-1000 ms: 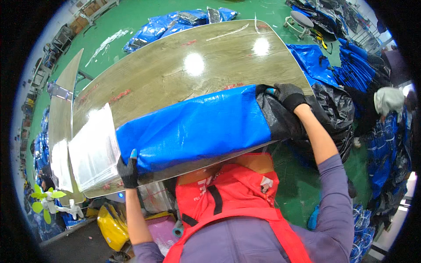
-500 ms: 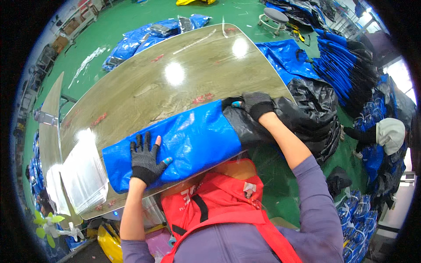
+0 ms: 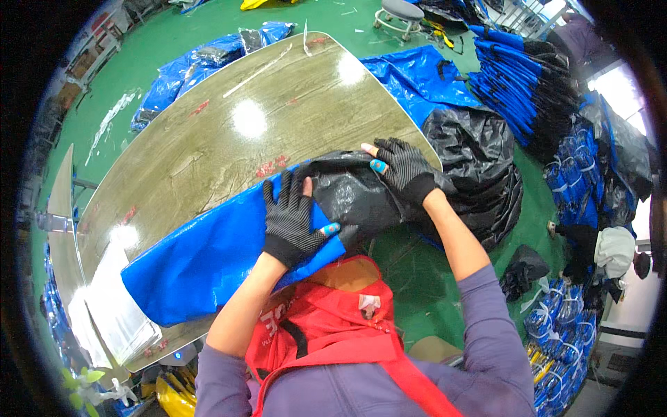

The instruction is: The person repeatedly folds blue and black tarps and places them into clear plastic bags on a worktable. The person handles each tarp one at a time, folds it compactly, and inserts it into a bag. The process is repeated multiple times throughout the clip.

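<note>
A folded sheet of glossy material lies along the near edge of the table (image 3: 201, 153), with a blue part (image 3: 201, 260) on the left and a black part (image 3: 347, 198) running off the right edge. My left hand (image 3: 290, 219), in a dark knit glove with bare fingertips, lies flat near where blue meets black, fingers spread. On the black part rests my right hand (image 3: 403, 167), gloved the same way, its fingers stretched out and pointing left. Both thumbs carry light blue tape or coverings. Neither hand grips anything I can see.
A stack of clear plastic bags (image 3: 121, 306) lies at the table's left end. Crumpled black sheeting (image 3: 479, 174) hangs off the right side. Beyond are blue packages (image 3: 208, 66), a round stool (image 3: 403, 10) and blue-and-black bundles (image 3: 517, 83). A person in a pale head covering (image 3: 615, 254) is at right.
My left hand has slid right along the blue part toward the black. My right hand's fingers have opened out on the black part. The whole view has shifted slightly.
</note>
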Available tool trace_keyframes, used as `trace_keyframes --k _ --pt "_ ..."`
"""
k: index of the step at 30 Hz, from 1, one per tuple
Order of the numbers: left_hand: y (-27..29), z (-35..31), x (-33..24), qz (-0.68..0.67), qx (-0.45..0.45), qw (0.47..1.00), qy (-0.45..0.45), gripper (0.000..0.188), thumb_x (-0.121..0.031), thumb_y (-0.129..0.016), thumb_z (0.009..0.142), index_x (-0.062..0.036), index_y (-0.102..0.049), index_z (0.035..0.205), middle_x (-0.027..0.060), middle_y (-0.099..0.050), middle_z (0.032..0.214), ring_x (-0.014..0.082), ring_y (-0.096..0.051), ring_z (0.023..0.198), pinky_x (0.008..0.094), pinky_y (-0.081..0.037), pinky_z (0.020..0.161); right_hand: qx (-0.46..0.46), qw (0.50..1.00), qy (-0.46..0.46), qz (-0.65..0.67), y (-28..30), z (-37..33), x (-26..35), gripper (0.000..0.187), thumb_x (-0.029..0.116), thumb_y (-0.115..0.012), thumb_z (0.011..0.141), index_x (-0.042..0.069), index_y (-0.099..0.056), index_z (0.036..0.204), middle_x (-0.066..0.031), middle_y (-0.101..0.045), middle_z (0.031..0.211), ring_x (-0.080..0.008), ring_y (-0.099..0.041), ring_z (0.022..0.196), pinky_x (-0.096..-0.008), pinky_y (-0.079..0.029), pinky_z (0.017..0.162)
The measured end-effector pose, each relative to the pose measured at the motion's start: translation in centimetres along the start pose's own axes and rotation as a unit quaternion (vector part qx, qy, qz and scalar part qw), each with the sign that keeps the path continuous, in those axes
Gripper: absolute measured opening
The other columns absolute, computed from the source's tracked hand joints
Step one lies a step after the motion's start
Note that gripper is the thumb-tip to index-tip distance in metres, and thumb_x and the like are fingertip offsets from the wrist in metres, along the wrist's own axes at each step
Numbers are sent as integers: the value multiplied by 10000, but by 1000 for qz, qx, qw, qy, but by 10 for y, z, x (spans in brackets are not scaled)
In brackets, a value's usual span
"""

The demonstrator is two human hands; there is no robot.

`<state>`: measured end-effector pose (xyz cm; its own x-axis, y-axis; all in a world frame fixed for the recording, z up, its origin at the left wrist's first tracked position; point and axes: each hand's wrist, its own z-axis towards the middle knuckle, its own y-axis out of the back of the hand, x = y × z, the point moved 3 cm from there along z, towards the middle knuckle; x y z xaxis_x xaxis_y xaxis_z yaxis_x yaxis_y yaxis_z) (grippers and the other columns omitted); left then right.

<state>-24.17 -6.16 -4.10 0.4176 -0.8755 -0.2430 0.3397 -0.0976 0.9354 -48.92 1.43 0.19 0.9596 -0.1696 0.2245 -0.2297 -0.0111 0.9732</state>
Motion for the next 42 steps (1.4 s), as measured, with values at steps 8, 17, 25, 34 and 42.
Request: trace_keyframes --k 8,17,25,34,42 --pt "-3 44 -30 10 40 998 41 1112 -727 -592 697 68 -293 1414 333 -274 1453 490 -221 1370 559 -120 1137 -386 802 -179 420 -38 -78 -25 404 168 -637 886 30 -534 1252 -169 -652 1067 -302 -644 923 -435 -525 840" --pt "3 33 -43 177 73 978 84 715 -540 -509 842 -58 -448 1367 185 -396 1418 340 -324 1331 539 -196 1114 -284 904 82 310 -12 -64 125 583 140 -750 678 64 -565 1225 -189 -615 1107 -351 -585 1014 -436 -468 905" --pt "-4 2 -34 -81 24 996 -2 740 -543 -457 902 -73 -317 1457 236 -289 1497 410 -162 1419 545 -94 1150 -373 849 163 337 29 -26 165 505 54 -667 722 62 -544 1212 -129 -597 1165 -311 -582 1077 -423 -445 986" --pt "21 -37 -66 -193 344 918 -45 676 -478 -499 881 -38 -413 1388 237 -323 1462 353 -250 1388 415 -155 1151 -174 973 149 29 -27 -35 188 943 483 -712 655 198 -327 1467 -219 -279 1495 -436 -223 1389 -635 -117 1093" --pt "88 -77 45 29 123 992 29 691 -512 -467 873 -116 -376 1432 209 -302 1501 454 -189 1403 644 -30 1110 95 968 210 98 -22 -13 185 795 544 -562 817 76 -373 1430 -272 -366 1439 -415 -275 1382 -564 -124 1133"
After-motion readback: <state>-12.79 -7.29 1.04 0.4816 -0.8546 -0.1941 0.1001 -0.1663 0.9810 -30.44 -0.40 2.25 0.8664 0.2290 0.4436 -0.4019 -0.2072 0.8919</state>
